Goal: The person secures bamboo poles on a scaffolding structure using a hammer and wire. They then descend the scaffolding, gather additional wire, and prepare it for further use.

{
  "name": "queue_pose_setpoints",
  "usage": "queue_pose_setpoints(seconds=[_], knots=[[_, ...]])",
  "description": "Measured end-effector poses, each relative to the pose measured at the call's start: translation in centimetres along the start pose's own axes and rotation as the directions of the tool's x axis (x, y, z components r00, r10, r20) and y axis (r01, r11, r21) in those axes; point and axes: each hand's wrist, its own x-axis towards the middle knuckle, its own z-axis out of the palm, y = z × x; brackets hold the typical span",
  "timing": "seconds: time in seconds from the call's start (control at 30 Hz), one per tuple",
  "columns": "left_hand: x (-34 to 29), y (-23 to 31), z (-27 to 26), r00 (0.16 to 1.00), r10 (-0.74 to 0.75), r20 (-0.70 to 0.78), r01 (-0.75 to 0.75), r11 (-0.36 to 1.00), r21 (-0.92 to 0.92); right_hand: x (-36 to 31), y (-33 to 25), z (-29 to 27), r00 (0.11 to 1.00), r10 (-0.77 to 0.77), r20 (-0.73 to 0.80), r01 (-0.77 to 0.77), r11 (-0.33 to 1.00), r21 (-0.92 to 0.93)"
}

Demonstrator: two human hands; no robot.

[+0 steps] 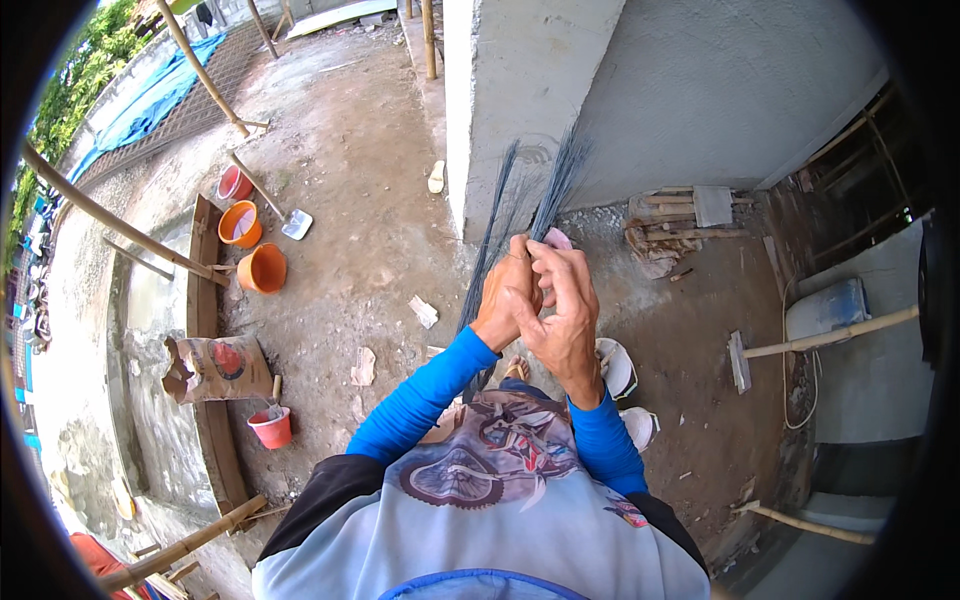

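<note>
A bundle of thin dark wires (563,180) fans out above my two hands, its far ends in front of the concrete pillar. My left hand (505,298) is closed around these wires, thumb on top. Against it, my right hand (567,312) is bent with its fingers curled over the wires, and its thumb reaches across toward the left hand. What lies between the palms is hidden. More dark wires (471,305) run along the left side of my left hand and down past my forearm. A bit of pink material (557,238) shows just beyond my fingers.
The pillar (515,90) and grey wall (700,110) rise ahead. Orange buckets (262,268), a trowel-like tool (297,224), a torn paper sack (225,369) and a red bucket (270,427) stand left. Bamboo poles (120,215) slant there. Right are stacked wood pieces (680,215) and a blue-white container (828,310).
</note>
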Motion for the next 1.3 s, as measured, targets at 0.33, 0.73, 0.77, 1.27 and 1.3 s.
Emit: queue_pose_setpoints(seconds=[0.33,0.73,0.77,1.27,1.3], knots=[[0.5,0.1,-0.7,0.975,-0.201,-0.093,0.198,0.979,-0.038,-0.4,2.9,-1.9,0.986,0.12,-0.118,-0.08,0.951,0.298],[0.1,0.8,-1.5,0.995,0.026,-0.096,-0.024,1.0,0.017,0.7,4.4,-0.4,0.994,-0.109,-0.009,0.108,0.965,0.239],[0.1,1.6,-1.6,0.979,-0.153,-0.132,0.136,0.983,-0.126,0.1,4.7,-0.4,0.999,0.006,-0.048,0.012,0.932,0.361],[0.4,3.6,-3.7,0.778,-0.515,0.36,0.55,0.282,-0.786,-0.7,13.4,4.1,0.717,0.35,0.603,-0.577,-0.188,0.795],[0.4,3.6,-3.8,0.764,-0.506,0.4,0.576,0.257,-0.776,-0.5,13.6,4.2,0.708,0.283,0.647,-0.604,-0.231,0.763]])
